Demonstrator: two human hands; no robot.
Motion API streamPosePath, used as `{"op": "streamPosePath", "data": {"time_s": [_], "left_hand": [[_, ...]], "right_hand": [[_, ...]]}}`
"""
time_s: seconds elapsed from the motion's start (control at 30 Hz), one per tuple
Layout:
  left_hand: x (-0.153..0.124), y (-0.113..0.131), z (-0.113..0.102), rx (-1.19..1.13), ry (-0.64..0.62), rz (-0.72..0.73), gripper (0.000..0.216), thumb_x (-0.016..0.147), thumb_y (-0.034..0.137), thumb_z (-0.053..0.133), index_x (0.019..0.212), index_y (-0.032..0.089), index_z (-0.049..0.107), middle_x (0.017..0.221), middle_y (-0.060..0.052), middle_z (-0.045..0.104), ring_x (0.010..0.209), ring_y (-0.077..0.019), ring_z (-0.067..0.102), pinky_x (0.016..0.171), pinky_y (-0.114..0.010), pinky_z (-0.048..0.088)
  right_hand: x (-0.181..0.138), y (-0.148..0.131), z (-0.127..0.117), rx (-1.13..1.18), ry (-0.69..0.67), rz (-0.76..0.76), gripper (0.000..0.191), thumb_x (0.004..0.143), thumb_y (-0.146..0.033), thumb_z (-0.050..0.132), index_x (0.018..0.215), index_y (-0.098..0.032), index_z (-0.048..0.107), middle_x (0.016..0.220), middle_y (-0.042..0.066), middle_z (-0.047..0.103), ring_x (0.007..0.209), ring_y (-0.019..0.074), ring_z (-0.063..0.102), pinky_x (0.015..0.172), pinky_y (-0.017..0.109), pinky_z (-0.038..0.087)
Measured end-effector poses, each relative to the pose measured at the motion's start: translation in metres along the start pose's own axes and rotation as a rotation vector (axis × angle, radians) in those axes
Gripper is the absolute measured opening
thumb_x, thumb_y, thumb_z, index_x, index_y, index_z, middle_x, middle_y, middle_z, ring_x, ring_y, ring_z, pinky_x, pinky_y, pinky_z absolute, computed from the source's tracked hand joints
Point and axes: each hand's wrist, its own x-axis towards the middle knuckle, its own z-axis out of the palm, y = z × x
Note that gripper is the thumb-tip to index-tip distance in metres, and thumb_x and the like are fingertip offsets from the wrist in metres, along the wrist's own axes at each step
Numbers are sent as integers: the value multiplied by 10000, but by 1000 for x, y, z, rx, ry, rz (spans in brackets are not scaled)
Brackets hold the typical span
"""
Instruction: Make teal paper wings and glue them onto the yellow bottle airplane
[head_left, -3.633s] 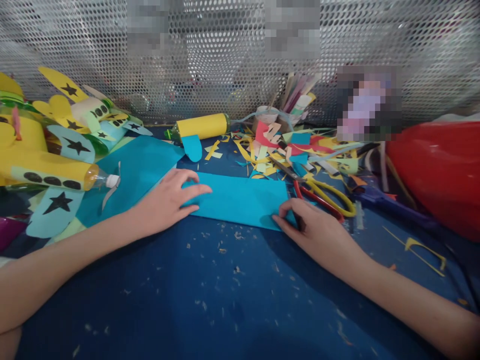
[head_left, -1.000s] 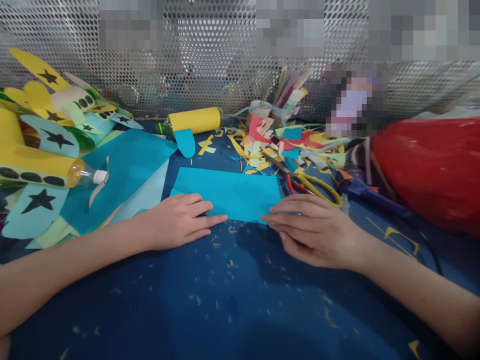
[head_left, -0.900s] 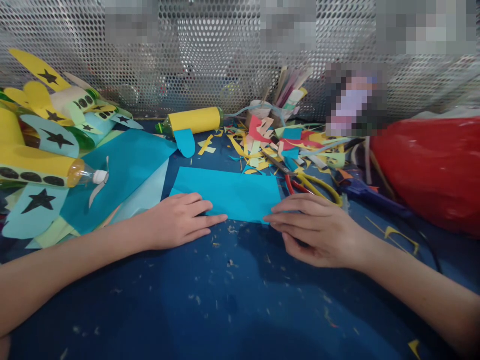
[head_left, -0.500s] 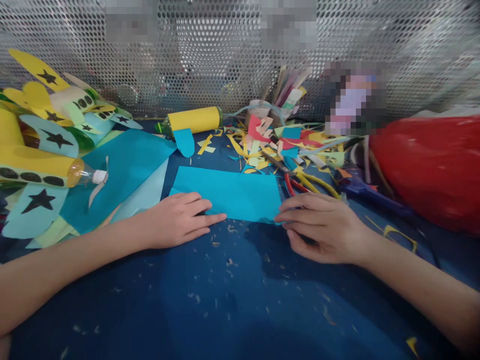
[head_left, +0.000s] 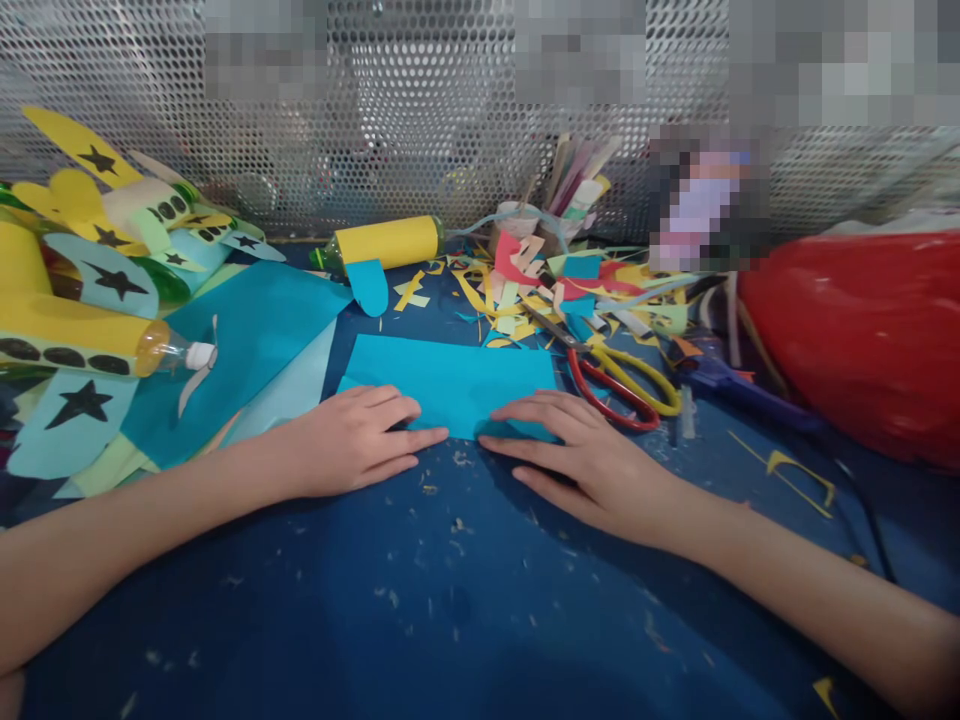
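Note:
A blue sheet of paper lies flat on the dark blue table, its long near edge towards me. My left hand rests on its left part with fingers stretched along the near edge. On the right part lies my right hand, fingers spread and pointing left, pressing near the same edge. A small gap separates the fingertips of both hands. Beyond my right hand lie scissors with one red and one yellow handle loop, touched by neither hand.
Paper-covered bottle planes and larger blue paper lie left. A yellow-wrapped bottle and colourful scraps sit at the back, before a perforated metal screen. Right are a purple-handled tool and a red bulky object.
My right hand has slid left along the near edge of the blue paper, from its right corner towards the middle, uncovering the scissors' handles. My left hand has stayed nearly still.

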Motion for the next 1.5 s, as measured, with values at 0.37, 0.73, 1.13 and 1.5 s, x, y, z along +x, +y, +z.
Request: {"op": "streamPosePath", "data": {"time_s": [0.37,0.73,1.13,1.5], "left_hand": [[-12,-31,-40,-360,-215,-208,281,925,327,512,857,236,768,897,-55,656,855,-175,567,744,-294,452],[-26,-49,-59,-367,-410,-455,325,883,386,535,703,220,749,976,-45,701,740,-142,638,630,-243,453],[-8,-30,-31,-328,-147,-493,691,821,566,586,1402,237,412,1122,-85,649,1032,-240,569,838,-332,432],[-10,-24,-17,-210,-53,-324,324,889,384,550,1162,218,601,1243,-116,552,1068,-238,570,865,-373,480]], "right_hand": [[0,2,2,63,3,18,332,920,-229,493,1215,-276,639,1213,89,619,1127,241,561,959,462,462],[-1,4,3,63,16,8,328,918,-227,491,1204,-274,645,1199,95,628,1101,252,581,917,460,488],[-3,5,10,24,119,350,501,908,-381,517,1375,-237,410,1251,133,576,1138,296,571,885,470,526],[-1,4,5,12,94,242,348,909,-314,528,1251,-259,567,1196,126,549,1084,266,571,896,457,515]]}}
